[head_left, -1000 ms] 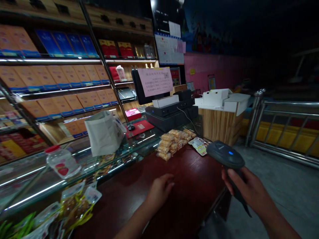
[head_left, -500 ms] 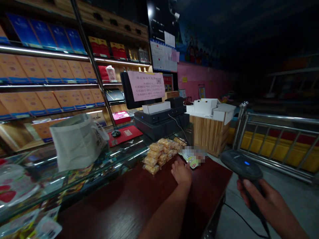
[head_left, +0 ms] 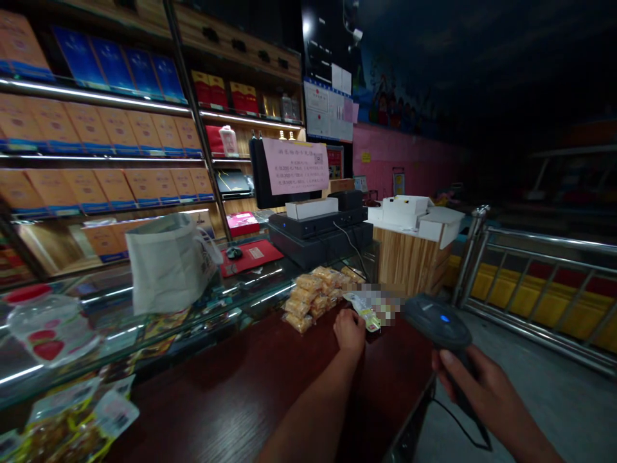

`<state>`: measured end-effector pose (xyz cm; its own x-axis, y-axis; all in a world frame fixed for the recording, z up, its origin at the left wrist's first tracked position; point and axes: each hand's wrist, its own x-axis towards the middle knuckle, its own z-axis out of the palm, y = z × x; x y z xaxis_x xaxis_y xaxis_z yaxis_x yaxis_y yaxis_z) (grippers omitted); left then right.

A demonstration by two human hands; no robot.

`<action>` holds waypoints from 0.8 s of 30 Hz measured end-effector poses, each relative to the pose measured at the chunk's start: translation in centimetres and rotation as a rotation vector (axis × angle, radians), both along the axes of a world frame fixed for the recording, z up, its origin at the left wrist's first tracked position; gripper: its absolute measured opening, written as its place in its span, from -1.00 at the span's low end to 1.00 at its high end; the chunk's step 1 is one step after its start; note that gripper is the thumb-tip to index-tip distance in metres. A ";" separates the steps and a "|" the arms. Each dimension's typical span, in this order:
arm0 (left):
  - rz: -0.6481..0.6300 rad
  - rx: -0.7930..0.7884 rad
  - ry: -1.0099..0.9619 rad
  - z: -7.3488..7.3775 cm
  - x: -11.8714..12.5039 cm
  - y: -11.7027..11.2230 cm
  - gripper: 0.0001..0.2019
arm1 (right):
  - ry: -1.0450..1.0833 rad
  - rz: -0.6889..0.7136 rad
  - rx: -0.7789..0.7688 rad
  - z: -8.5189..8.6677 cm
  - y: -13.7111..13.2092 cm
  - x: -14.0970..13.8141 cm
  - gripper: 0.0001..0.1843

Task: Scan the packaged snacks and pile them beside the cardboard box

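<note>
My right hand (head_left: pixel 475 386) is wrapped round the handle of a black barcode scanner (head_left: pixel 436 321) with a blue light, held off the right edge of the dark wooden counter (head_left: pixel 260 386). My left hand (head_left: pixel 349 329) reaches forward across the counter, fingers curled at the near end of a small flat snack packet (head_left: pixel 362 310); whether they have hold of it is unclear. A pile of yellow wrapped snacks (head_left: pixel 311 292) lies just left of that packet.
A white bag (head_left: pixel 166 263) and a clear jar with a red lid (head_left: pixel 41 321) stand on the glass display case (head_left: pixel 144 321). A register with monitor (head_left: pixel 318 225) sits behind. Shelves of boxes fill the left wall. A metal railing (head_left: pixel 540 276) stands at the right.
My left arm stretched forward from the near counter to the flat packet. The scanner in my right hand stayed low at the right, shifting slightly with the view.
</note>
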<state>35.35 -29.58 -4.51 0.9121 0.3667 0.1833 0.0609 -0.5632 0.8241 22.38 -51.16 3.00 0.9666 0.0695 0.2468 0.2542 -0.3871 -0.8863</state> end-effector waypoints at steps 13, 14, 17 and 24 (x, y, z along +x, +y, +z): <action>0.005 -0.906 0.101 -0.2 -14.2 8.6 -0.88 | 0.031 0.241 -0.064 -0.9 6.8 -3.2 -0.53; 0.032 -1.011 0.119 0.0 -15.6 9.4 -0.89 | 0.045 0.261 -0.056 -0.9 7.5 -3.5 -0.53; 0.131 -1.204 0.148 1.0 -19.1 11.9 -0.97 | 0.105 0.350 -0.026 -1.0 9.5 -4.4 -0.52; 0.127 -1.198 0.265 2.9 -24.0 16.1 -0.77 | 0.214 0.559 0.008 -2.2 14.0 -6.1 -0.42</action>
